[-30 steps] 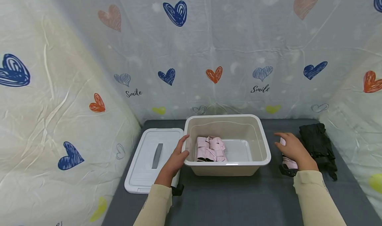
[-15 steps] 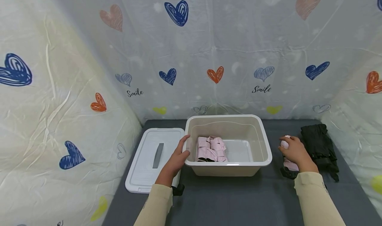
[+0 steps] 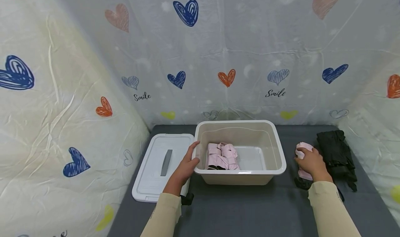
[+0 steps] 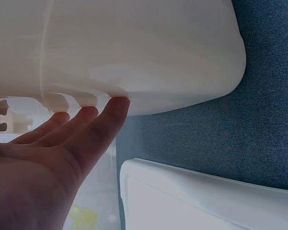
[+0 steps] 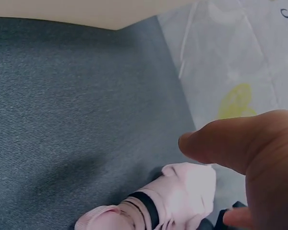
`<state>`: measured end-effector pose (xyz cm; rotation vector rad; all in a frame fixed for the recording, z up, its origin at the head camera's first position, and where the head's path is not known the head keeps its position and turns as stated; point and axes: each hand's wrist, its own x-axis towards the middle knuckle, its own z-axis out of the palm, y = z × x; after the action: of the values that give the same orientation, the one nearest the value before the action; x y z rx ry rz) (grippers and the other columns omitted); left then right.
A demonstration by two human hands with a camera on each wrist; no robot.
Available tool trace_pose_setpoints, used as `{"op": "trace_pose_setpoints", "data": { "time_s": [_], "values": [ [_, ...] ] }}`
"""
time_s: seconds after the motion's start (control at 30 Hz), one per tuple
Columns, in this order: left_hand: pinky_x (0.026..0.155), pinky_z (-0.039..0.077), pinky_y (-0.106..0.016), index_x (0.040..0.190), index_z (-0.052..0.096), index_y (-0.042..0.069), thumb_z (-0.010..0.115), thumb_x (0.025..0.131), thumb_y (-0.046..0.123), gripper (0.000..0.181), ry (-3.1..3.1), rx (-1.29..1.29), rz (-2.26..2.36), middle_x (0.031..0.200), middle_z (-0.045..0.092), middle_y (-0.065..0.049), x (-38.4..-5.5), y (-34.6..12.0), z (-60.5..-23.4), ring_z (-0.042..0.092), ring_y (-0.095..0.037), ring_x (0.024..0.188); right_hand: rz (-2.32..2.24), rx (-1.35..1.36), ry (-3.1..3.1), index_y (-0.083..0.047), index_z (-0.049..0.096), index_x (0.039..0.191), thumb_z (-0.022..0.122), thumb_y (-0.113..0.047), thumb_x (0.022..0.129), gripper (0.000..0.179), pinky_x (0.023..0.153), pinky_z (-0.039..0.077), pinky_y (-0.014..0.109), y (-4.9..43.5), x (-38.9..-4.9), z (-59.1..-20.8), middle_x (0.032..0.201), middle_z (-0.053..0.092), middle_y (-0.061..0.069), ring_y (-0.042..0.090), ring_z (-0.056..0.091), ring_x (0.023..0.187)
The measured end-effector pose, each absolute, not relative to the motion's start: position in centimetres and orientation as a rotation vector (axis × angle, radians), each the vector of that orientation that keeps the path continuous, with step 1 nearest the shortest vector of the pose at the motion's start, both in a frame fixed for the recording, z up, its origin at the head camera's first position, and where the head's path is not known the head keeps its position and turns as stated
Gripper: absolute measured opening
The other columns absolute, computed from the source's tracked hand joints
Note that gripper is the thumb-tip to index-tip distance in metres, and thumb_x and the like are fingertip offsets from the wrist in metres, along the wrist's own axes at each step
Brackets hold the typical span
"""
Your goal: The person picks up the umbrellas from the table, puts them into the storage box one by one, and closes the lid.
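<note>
My left hand (image 3: pixel 185 167) rests at the left end of a beige storage bin (image 3: pixel 235 178). In the left wrist view its straight fingers (image 4: pixel 103 127) touch the bin's outer wall from below the rim. Inside the bin, on the left, lie pink folded cloth bundles (image 3: pixel 222 157). My right hand (image 3: pixel 310 164) is over another pink cloth bundle (image 3: pixel 305 174) on the dark table, right of the bin. The right wrist view shows that bundle (image 5: pixel 182 191) with a black band, and an extended digit above it with a gap between. The other right fingers are mostly hidden.
A white lid (image 3: pixel 153 181) with a grey handle lies left of the bin. Black crumpled fabric (image 3: pixel 335 153) lies right of my right hand. A heart-printed sheet (image 3: pixel 250 56) hangs behind the dark grey table (image 3: pixel 250 209).
My right hand has shifted slightly right and its fingers have come down over the pink cloth bundle, more of which now shows. The left hand stays at the bin.
</note>
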<state>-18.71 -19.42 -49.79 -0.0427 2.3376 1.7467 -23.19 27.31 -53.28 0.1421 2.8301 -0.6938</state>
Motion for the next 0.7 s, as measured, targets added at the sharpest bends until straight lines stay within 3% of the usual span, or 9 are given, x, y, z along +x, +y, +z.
{"op": "trace_pose_setpoints", "data": {
  "time_s": [0.2,0.4,0.7],
  "values": [
    [0.101,0.035,-0.062,0.151,0.02,0.035,0.04,0.092,0.006,0.069,2.32,-0.039,1.751,0.158,0.019,-0.011,-18.6,-19.4,-49.4,0.035,-0.037,0.132,-0.673,0.141,2.781,0.0,0.041,0.142,0.055,-0.032,0.091,0.062,0.094,0.033,0.071,27.5,-23.3,-54.4,0.14,0.032,0.043,0.062,0.031,0.126],
    [0.099,0.038,-0.06,0.15,0.022,0.037,0.04,0.09,0.006,0.07,2.33,-0.019,1.769,0.158,0.019,-0.01,-18.8,-19.6,-50.3,0.035,-0.036,0.13,-0.662,0.191,2.8,-0.003,0.041,0.142,0.057,-0.03,0.089,0.061,0.091,0.032,0.074,27.4,-23.1,-56.2,0.14,0.02,0.048,0.068,0.032,0.119],
    [0.099,0.038,-0.06,0.15,0.023,0.039,0.04,0.09,0.007,0.07,2.332,-0.032,1.771,0.157,0.022,-0.01,-18.8,-19.6,-50.3,0.037,-0.035,0.129,-0.715,0.25,2.822,-0.005,0.034,0.145,0.053,-0.023,0.088,0.063,0.093,0.026,0.075,27.1,-23.0,-57.0,0.143,0.007,0.047,0.069,0.024,0.121]
  ]
}}
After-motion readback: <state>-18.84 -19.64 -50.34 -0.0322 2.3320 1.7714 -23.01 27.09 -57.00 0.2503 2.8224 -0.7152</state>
